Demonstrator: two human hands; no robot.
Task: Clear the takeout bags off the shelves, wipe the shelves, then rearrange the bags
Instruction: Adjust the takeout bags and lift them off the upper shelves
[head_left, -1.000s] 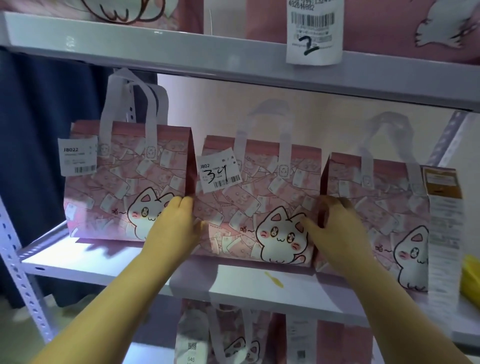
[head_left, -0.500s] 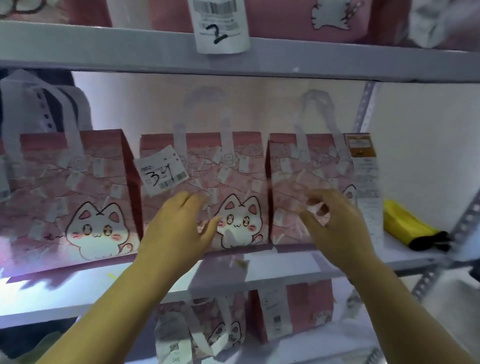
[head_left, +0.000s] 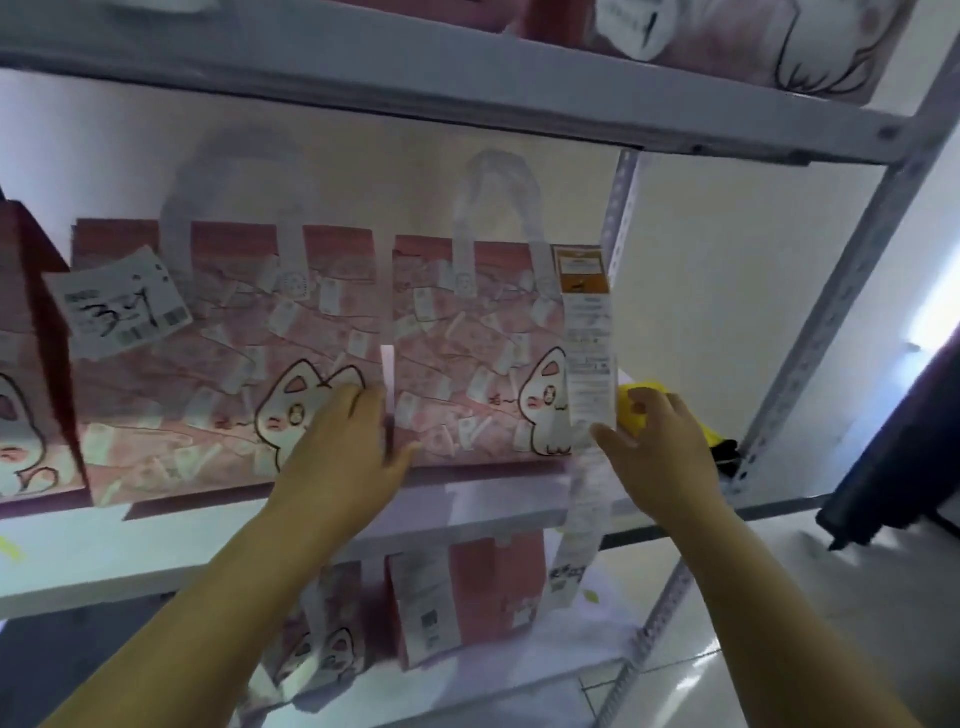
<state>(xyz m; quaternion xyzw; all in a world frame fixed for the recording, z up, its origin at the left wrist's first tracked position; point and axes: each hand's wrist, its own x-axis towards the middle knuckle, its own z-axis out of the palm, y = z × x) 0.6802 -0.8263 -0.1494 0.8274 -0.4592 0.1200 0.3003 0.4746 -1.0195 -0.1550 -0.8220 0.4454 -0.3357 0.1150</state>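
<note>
With left hand (head_left: 343, 452) and right hand (head_left: 660, 452) spread beside the rightmost takeout bag (head_left: 467, 364), its dangling receipt (head_left: 589, 338) could be snagged and torn.

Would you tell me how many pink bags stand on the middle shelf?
3: left bag, cropped by the frame; middle bag, with handwritten tag; right bag, with long receipt. More may hide behind.
</note>
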